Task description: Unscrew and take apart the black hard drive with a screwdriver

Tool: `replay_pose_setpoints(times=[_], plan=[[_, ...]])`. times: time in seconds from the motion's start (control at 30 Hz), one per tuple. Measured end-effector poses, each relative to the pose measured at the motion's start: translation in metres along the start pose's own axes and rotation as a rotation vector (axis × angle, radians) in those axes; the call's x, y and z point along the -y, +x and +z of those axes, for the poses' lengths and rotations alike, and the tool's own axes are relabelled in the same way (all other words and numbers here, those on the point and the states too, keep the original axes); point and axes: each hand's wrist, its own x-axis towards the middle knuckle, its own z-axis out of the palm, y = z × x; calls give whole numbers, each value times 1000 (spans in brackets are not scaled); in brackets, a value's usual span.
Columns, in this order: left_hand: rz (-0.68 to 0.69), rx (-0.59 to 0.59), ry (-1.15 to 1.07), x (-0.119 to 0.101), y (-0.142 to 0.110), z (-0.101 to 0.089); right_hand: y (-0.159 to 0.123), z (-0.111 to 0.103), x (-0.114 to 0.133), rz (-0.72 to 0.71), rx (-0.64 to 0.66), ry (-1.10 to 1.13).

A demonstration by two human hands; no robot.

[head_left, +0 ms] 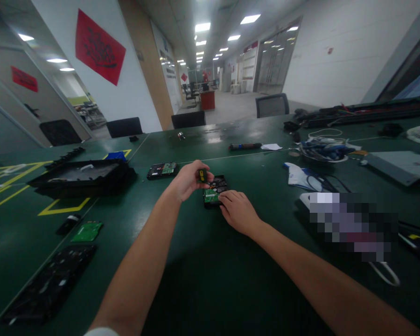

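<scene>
A hard drive [215,190] lies on the green tabletop in front of me, its underside up with a green circuit board showing. My left hand [193,179] grips a screwdriver [203,175] by its black and yellow handle, over the far left part of the drive. Most of the screwdriver's shaft and its tip cannot be made out. At the drive's near right side, my right hand [238,209] has its fingers closed on the edge. Left of my left hand lies a second hard drive [162,170], with its circuit board upward.
To the left are a black tray [80,177], a loose green circuit board [87,231] and a long black part [52,282]. On the right sit a bundle of cables [324,149], a grey metal case [402,165] and a blurred-out object [352,228]. A dark pen-like tool [245,146] lies beyond.
</scene>
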Motion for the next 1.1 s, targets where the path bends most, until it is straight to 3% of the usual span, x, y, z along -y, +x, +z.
replay_pose_setpoints(times=[0.2,0.4,0.63,0.83,1.0,1.1], plan=[[148,-79,134,3,2,-2,1,-1,1,4,12,-6],[-14,7,-21,0,1,-2,1,-4,3,11,30,-9],[106,-101,100,1,2,-3,1,-6,4,18,42,-7],[-18,-71,-33,-2,0,1,0,-4,3,7,21,-10],[150,-149,104,0,2,0,1,-5,3,12,30,-7],[134,-94,100,1,1,-1,1,-4,2,14,33,-7]])
